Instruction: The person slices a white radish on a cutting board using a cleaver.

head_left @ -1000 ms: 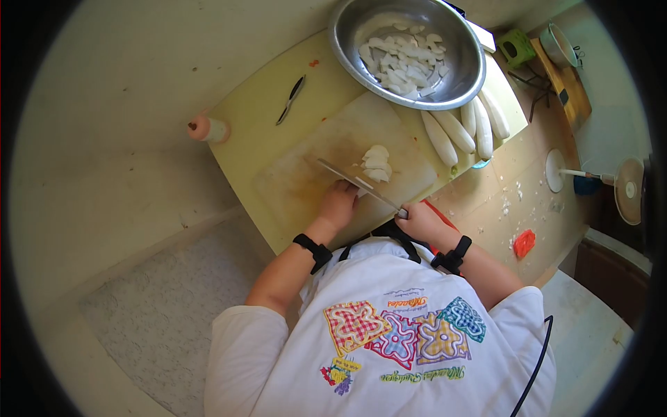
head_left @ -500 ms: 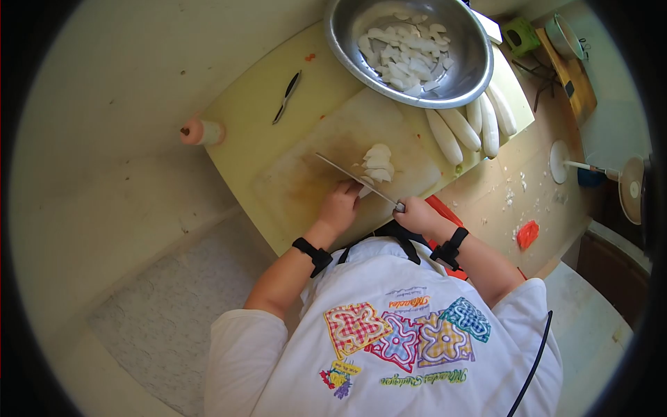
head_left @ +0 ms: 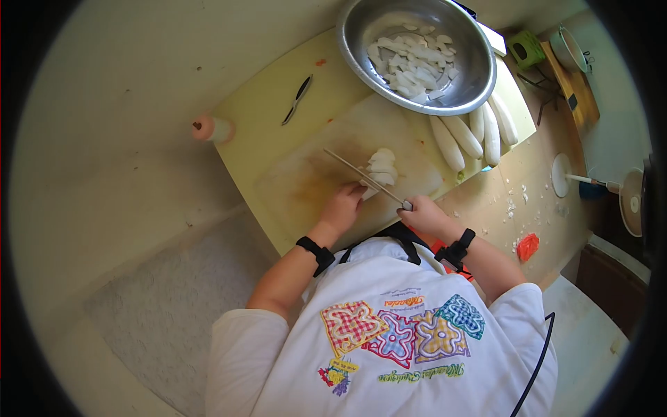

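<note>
My right hand (head_left: 424,215) is wrapped round the handle of a knife (head_left: 363,175), whose blade points up and left over the cutting board (head_left: 299,163). My left hand (head_left: 342,207) presses its fingers on a small white vegetable piece (head_left: 370,192) close beside the blade; the fingers partly hide it. White slices (head_left: 382,167) lie in a small overlapping pile just beyond the blade. Past the board stands a steel basin (head_left: 351,62) with many white slices in it. Several long white peeled vegetables (head_left: 448,144) lie beside the basin.
A peeler (head_left: 297,100) lies on the yellow-green table (head_left: 260,90). A pink-capped bottle (head_left: 212,129) stands at the left edge. On the floor at right are a red bag (head_left: 527,247), white scraps and a fan (head_left: 631,201).
The view has shifted slightly. The knife blade now sits a little nearer the slice pile, and both hands stay in nearly the same places with their holds unchanged.
</note>
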The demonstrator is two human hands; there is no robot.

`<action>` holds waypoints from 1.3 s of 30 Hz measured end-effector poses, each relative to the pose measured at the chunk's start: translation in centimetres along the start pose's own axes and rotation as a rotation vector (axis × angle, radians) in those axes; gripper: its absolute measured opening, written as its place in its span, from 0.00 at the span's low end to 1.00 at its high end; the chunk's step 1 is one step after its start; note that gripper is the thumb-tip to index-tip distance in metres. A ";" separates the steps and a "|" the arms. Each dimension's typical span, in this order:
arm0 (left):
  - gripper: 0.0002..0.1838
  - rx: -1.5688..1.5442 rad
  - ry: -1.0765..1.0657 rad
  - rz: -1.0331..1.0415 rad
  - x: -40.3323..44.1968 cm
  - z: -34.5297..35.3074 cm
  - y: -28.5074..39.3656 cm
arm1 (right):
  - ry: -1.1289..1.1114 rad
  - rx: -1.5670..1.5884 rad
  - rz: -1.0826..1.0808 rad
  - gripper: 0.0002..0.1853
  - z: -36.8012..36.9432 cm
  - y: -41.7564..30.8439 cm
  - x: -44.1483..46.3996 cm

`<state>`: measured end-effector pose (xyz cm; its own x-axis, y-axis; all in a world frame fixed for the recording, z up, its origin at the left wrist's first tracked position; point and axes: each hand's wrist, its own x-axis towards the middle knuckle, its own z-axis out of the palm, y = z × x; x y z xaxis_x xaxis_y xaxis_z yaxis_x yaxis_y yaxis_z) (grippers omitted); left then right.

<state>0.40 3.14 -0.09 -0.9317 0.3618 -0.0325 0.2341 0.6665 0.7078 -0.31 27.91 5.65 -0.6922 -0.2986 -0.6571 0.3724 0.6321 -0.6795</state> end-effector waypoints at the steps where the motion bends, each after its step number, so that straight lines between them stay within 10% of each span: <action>1: 0.17 0.001 0.003 -0.004 -0.2 0.2 -0.1 | 0.014 -0.004 -0.031 0.16 -0.1 -0.4 -0.6; 39: 0.17 0.013 0.014 0.030 0.0 0.8 -0.4 | 0.017 -0.222 0.064 0.15 2.7 0.5 1.8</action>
<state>0.55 3.41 -0.96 -0.9281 0.3724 -0.0011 0.2657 0.6642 0.6987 0.33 25.75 3.28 -0.6827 -0.2416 -0.6896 0.2719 0.7920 -0.5466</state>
